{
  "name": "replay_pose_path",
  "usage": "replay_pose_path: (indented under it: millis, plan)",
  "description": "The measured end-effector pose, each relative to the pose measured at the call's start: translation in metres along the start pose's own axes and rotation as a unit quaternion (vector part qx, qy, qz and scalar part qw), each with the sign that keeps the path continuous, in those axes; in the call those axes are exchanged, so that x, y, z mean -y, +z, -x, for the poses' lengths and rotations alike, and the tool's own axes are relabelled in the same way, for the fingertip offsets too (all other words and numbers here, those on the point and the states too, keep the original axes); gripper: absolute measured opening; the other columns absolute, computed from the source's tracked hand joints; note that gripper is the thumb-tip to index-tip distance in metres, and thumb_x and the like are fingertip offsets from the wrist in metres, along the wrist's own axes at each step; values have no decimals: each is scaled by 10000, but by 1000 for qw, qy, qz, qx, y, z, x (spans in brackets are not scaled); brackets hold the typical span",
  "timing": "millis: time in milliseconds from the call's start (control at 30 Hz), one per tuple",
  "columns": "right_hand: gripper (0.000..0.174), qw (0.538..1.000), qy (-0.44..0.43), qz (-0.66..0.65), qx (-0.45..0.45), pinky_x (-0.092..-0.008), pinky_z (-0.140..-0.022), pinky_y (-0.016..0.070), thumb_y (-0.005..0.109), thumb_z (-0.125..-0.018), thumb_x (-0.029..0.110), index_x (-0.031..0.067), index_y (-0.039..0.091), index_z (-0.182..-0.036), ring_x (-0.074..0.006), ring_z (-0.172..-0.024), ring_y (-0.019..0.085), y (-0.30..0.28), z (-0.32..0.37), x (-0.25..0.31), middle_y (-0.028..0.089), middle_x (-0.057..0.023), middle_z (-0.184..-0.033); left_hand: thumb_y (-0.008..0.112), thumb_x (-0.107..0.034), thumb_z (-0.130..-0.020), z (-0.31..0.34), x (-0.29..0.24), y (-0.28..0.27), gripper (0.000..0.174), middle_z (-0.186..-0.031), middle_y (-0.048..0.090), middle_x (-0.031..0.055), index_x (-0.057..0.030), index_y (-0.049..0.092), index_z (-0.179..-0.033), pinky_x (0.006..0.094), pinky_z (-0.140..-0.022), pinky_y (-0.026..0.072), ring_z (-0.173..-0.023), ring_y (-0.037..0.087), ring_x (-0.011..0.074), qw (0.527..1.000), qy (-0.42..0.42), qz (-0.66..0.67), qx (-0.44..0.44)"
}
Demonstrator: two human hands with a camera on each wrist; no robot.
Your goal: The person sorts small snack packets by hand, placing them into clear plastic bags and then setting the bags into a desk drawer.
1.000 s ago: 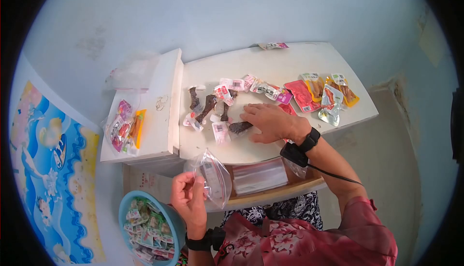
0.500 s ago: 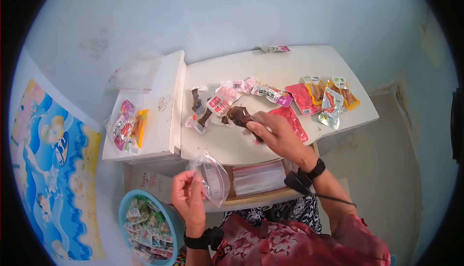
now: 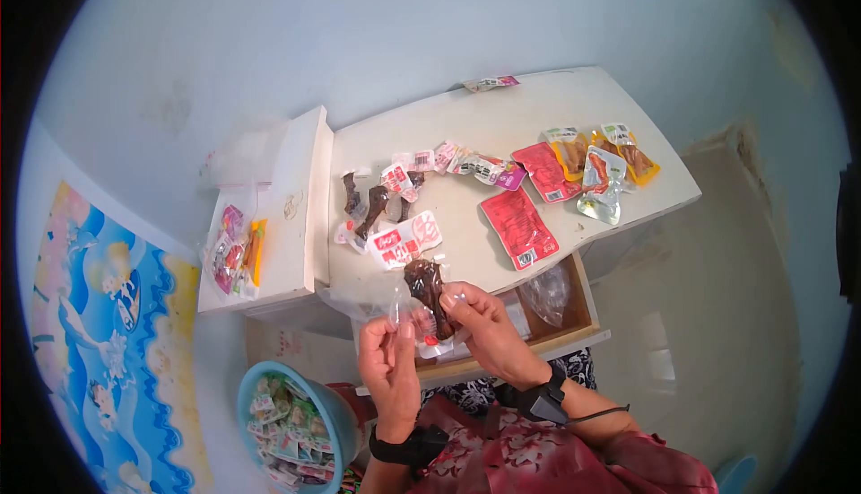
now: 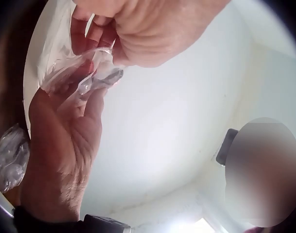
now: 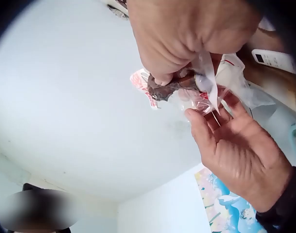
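Observation:
In the head view, my right hand [image 3: 493, 332] pinches a dark brown drumstick in clear vacuum wrap [image 3: 426, 289], over the front edge of the white desk [image 3: 466, 265]. My left hand [image 3: 390, 368] grips the edge of a clear plastic bag [image 3: 359, 298] right beside it. The lower end of the drumstick pack overlaps the bag's mouth; in the right wrist view the bag [image 5: 225, 92] lies around that end. Behind the hands, more wrapped drumsticks [image 3: 372, 211] lie on the desk with a red-and-white label packet [image 3: 405, 239].
Red packets [image 3: 520, 229], yellow packets [image 3: 569, 153] and a silver pouch [image 3: 601, 187] lie on the desk's right. An open drawer [image 3: 574, 314] below holds clear bags [image 3: 547, 295]. A blue basin [image 3: 248, 422] of packets stands lower left. A filled bag [image 3: 235, 256] lies on the side cabinet [image 3: 309, 216].
My right hand has picked up a drumstick pack from the desk and brought it down toward me, to the bag in my left hand. The left hand has shifted slightly right.

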State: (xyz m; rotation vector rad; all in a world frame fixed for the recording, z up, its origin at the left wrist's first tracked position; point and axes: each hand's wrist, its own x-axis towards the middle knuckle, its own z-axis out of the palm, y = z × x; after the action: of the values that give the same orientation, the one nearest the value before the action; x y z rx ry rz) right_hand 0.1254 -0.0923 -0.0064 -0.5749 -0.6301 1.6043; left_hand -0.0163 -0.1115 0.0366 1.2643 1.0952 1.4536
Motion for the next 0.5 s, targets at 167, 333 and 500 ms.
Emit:
replay_pose_path:
  millis: [167, 333, 500]
  plan:
    - [221, 999, -1, 44, -19, -231, -744, 463, 616, -1081, 214, 27, 676, -1183, -45, -814, 566, -9, 14, 6, 669, 35, -935, 599, -103, -1064, -10, -2, -10, 87, -1011, 688, 75, -24, 567, -1080, 274, -873, 507, -906, 624, 111, 997, 41, -35, -47]
    - [208, 991, -50, 121, -36, -220, -749, 497, 668, -1047, 160, 12, 698, -1190, -22, -868, 602, -26, 27, 24, 698, 35, -985, 609, -64, -1057, -19, -2, -20, 101, -989, 662, 85, -18, 532, -1103, 271, -861, 511, -895, 617, 118, 994, 46, -70, -63]
    - [236, 989, -10, 144, 2, -221, -700, 502, 692, -1036, 173, 12, 709, -1207, -22, -824, 603, -37, 40, 38, 704, 29, -964, 621, -91, -1053, -21, -2, -14, 105, -968, 664, 63, -17, 579, -1114, 251, -774, 501, -844, 608, 101, 990, 79, -104, -63]
